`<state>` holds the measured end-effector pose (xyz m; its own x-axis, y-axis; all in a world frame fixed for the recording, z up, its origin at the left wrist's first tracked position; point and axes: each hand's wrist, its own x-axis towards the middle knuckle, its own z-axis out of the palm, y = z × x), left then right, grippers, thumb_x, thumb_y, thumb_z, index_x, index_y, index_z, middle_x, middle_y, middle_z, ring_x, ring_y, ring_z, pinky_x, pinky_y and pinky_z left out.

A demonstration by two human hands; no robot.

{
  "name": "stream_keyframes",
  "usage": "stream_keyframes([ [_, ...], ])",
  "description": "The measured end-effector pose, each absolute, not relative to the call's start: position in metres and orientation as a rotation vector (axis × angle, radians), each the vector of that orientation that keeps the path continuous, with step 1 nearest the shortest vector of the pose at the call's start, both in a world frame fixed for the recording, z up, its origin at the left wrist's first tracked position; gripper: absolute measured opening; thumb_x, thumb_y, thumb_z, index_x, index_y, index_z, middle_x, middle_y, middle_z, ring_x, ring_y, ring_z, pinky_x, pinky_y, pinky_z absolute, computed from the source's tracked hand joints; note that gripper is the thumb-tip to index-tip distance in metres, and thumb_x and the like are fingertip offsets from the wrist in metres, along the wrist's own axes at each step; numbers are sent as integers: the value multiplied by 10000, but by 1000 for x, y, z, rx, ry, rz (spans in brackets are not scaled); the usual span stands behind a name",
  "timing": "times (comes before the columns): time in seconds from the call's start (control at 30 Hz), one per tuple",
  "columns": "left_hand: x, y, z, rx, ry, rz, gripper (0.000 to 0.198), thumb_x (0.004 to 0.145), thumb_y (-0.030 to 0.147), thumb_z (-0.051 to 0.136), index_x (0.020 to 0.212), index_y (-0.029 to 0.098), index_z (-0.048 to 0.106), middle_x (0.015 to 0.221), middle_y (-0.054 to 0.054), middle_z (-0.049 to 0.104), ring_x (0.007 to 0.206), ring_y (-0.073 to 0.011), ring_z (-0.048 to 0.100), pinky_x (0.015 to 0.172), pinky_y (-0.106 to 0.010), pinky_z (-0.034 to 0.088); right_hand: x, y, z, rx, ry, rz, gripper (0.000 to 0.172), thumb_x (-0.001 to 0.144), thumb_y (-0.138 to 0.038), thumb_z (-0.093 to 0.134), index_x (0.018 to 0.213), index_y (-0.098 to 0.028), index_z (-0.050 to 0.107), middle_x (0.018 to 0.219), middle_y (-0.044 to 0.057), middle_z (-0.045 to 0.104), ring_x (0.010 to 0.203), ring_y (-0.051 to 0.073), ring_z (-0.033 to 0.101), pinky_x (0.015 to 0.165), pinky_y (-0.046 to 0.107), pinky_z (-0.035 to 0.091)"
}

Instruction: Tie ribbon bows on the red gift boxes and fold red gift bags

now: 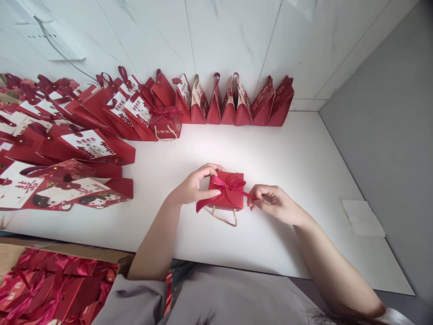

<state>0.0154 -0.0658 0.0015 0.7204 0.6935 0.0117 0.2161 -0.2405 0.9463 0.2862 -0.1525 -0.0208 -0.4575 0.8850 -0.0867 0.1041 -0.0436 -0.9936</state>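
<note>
On the white table in front of me stands a small red gift box [233, 198] with a gold rope handle [226, 221] hanging at its near side. A red ribbon [221, 184] is tied in a bow across its top. My left hand [199, 184] grips the box's left side, thumb on the top by the bow and fingers at the far edge. My right hand [275, 202] is closed in a pinch on a ribbon tail, which is drawn out taut to the right of the box. The other ribbon tail hangs down at the box's left.
Several red gift bags [213, 106] line the wall, and many more crowd the table's left. A similar bowed box [165, 124] stands among them. An open carton [64, 289] of red ribboned boxes sits at lower left. A white paper [363, 217] lies at right.
</note>
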Motion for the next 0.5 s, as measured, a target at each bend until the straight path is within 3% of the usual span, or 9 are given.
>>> stream_keyframes([
  [0.1,25,-70,1,1777,825,582,194,842,329,636,804,194,503,1307,-109,549,1274,-260,504,1083,-445,373,281,-152,-20,-1039,-1500,1640,224,935,-280,563,755,-209,449,846,43,645,792,185,643,759,342,490],
  [0.3,42,-80,3,1850,962,645,309,770,353,718,748,197,453,1210,-82,600,1177,-246,565,1000,-404,428,262,-155,-20,-1160,-1359,1572,243,939,-452,568,935,-226,479,769,0,656,643,156,637,699,327,487],
  [0.5,38,-77,3,1837,929,606,269,818,310,648,693,192,441,1192,-81,598,1152,-241,577,981,-396,439,259,-157,-23,-1272,-1389,1627,322,933,-529,528,855,-219,493,669,-23,580,513,115,508,522,270,417],
])
